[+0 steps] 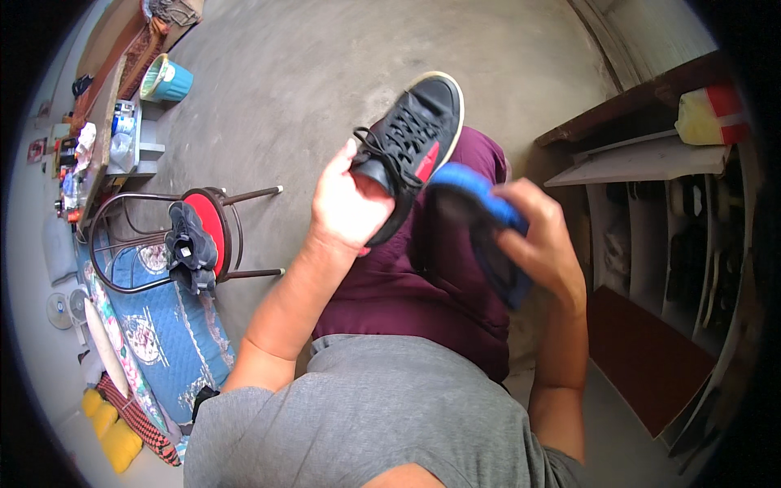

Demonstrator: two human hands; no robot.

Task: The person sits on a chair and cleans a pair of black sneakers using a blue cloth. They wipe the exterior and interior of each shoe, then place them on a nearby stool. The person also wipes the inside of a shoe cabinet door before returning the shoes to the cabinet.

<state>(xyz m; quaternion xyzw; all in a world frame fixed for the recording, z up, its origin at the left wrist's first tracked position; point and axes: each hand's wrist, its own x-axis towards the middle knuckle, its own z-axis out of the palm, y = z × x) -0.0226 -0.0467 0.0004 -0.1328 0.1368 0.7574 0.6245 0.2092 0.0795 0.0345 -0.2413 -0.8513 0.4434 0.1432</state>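
Note:
A black lace-up sneaker [421,122] with a red stripe and pale sole rim lies over my lap, its toe pointing up and to the right. My left hand [354,204] holds it at the heel, with the fingers in or under the opening and the thumb raised by the laces. My right hand [537,238] grips a blue-edged, dark brush-like thing [488,226], blurred, just right of the sneaker's side. Whether the two touch cannot be told. Maroon trousers [427,305] cover my legs below both.
To the left, a round red-seated metal chair [216,226] bears dark sneakers [194,238]. Beyond it stand a blue waste bin [174,81] and a cluttered table [110,116]. A bed with a blue quilt [165,323] is at lower left. On the right is an open shelved cabinet [640,165].

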